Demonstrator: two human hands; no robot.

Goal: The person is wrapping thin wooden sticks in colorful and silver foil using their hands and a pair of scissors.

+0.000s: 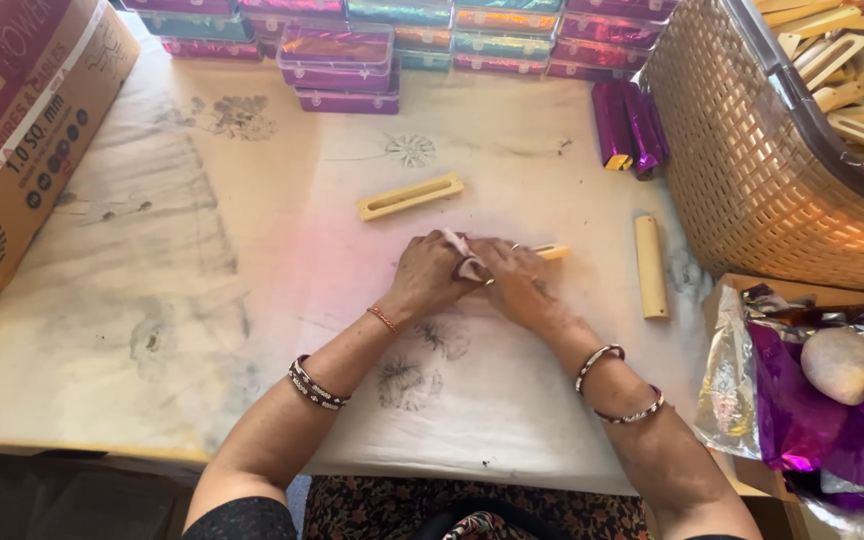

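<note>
Hands are pressed together at mid-table: a pinkish cloth (464, 258) is pinched in the left hand (427, 277), and a yellow wooden piece (550, 252) is gripped in the right hand (517, 282), only its right end showing. The piece is held flat against the cloth-covered table (152, 330), seemingly for steadiness. A slotted frame (410, 196) lies just beyond; a plain bar (651, 266) lies to the right, near the woven basket (752, 170).
</note>
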